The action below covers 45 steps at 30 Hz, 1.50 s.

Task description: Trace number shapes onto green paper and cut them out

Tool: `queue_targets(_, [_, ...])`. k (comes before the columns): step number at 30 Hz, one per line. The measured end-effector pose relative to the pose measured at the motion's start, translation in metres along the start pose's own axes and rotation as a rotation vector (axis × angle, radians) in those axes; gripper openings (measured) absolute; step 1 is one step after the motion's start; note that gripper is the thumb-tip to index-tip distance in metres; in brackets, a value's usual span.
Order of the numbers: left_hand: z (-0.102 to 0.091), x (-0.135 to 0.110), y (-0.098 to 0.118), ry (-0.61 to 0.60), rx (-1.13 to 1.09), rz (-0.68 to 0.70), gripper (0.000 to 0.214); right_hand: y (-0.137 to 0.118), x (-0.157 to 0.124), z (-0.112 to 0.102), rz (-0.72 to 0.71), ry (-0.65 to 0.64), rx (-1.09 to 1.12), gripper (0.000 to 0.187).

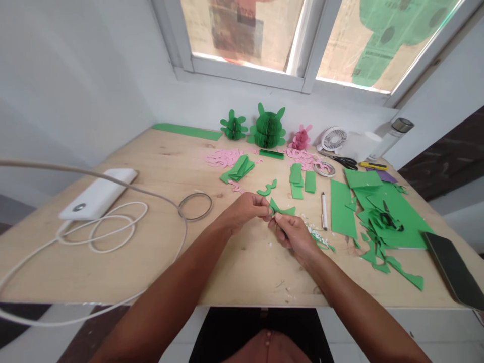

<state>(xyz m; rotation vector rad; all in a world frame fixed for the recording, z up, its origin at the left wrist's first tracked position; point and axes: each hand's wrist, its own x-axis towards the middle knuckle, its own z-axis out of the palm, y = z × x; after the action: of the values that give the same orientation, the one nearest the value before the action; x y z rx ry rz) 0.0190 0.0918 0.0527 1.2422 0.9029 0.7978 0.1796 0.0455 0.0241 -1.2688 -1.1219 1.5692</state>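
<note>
Both hands meet over the front middle of the wooden table [234,272]. My left hand [247,207] pinches the left end of a small green paper piece [282,207] with pointed corners. Close against it, my right hand [293,232] grips the same piece from below, thumb on top; its other fingers are curled and partly hidden. A wavy green paper cut-out [267,188] lies just beyond my hands. Folded green paper strips [240,169] and pink paper scraps [223,158] lie farther back. To the right of my right hand are small white bits [317,236] and a white pen [324,212].
Paper figures [268,128] stand along the wall beside a small white fan [333,138]. Black scissors [344,161], a roll of tape [324,169] and a yellow cutter [373,166] lie at right. Green sheets [408,212] and a phone [454,267] are nearer. A white power bank [100,194] trails cable at left.
</note>
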Motion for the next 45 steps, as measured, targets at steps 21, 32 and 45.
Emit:
queue_targets(21, [-0.0012,0.0008,0.0001,-0.036,0.024,-0.016,0.008,0.0017,0.0008,-0.0018,-0.021,-0.023,-0.005,0.049])
queue_targets(32, [-0.0039,0.0024,-0.0019,-0.051,0.047,-0.027,0.008,-0.0002,0.0010,0.0006,-0.027,-0.005,-0.031,0.050])
queue_targets(45, [-0.0033,0.0012,0.0003,-0.001,0.039,-0.015,0.013,-0.0004,0.0012,0.0008,-0.022,0.038,0.026,0.050])
